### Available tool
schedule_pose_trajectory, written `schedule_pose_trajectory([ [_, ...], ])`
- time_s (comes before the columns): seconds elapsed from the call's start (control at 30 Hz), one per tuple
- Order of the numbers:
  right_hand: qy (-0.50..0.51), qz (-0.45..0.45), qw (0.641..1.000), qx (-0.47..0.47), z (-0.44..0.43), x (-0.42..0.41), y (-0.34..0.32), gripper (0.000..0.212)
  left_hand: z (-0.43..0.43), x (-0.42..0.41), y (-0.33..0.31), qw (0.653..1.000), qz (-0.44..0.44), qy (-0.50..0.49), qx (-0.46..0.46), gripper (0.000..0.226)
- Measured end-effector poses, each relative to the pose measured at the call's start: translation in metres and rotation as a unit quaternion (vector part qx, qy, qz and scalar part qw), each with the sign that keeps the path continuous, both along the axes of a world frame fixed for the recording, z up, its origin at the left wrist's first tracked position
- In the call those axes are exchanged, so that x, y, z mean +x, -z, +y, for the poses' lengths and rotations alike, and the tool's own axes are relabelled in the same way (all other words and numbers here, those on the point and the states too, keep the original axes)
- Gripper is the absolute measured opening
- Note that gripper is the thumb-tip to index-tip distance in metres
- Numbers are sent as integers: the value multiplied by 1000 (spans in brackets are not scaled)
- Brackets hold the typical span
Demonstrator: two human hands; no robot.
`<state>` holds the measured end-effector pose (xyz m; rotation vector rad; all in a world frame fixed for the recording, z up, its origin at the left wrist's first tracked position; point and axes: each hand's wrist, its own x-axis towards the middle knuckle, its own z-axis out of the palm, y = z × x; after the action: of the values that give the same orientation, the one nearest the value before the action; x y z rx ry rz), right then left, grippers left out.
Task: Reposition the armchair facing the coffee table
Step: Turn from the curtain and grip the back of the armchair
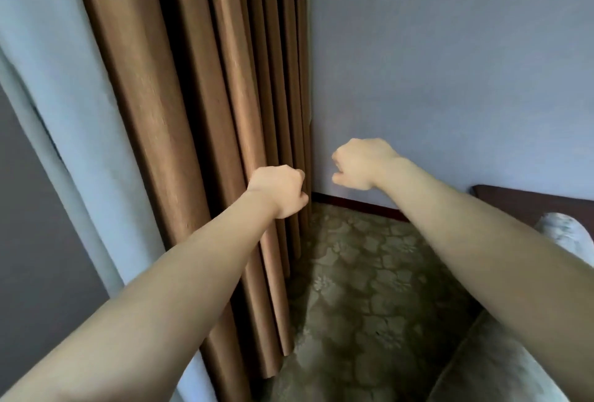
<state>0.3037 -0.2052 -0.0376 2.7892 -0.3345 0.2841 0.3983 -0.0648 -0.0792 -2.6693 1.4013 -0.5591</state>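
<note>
Both my arms reach forward toward a room corner. My left hand (pixel 279 192) hangs in front of the brown curtain, fingers curled down and closed, holding nothing. My right hand (pixel 361 162) is in front of the pale wall, wrist bent, fingers curled loosely with nothing in them. A grey-green upholstered edge, likely the armchair (pixel 491 366), shows at the bottom right under my right forearm; neither hand touches it. No coffee table is in view.
A brown pleated curtain (pixel 199 144) and a pale blue curtain (pixel 64 112) hang at the left. The patterned carpet (pixel 363 289) runs to a dark baseboard (pixel 356 205). A dark wooden furniture edge (pixel 530 197) with a white object (pixel 562 228) stands at the right.
</note>
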Motion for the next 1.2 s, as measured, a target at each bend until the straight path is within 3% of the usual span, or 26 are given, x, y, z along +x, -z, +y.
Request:
schedule_pose_trajectory([
  [0.17, 11, -31, 999, 10, -56, 85, -10, 24, -61, 73, 1, 999, -29, 42, 14, 20],
  [0.3, 35, 2, 999, -11, -100, 124, -6, 33, -115, 121, -5, 998, -10, 68, 9, 28],
  [0.47, 69, 46, 996, -16, -148, 119, 1, 32, -199, 154, 3, 994, 13, 107, 23, 33],
  [0.53, 115, 50, 992, 2, -170, 106, 8, 25, -240, 153, 10, 990, 21, 136, 31, 34],
  [0.67, 231, 67, 971, 4, -218, 73, 25, 33, -319, 129, 24, 966, 0, 255, 53, 24],
  [0.77, 313, 64, 947, 0, -248, 47, 32, 24, -373, 108, 26, 937, -18, 347, 39, 18],
  [0.93, 452, 2, 892, 14, -277, 5, 42, 33, -445, 75, 21, 877, -54, 476, 43, 25],
  [1.1, 581, -32, 811, 64, -267, -47, 90, 28, -488, 40, 39, 817, -38, 572, 58, 29],
  [1.2, 653, -1, 749, 110, -244, -79, 127, 32, -495, 15, 71, 782, -48, 613, 107, 30],
])
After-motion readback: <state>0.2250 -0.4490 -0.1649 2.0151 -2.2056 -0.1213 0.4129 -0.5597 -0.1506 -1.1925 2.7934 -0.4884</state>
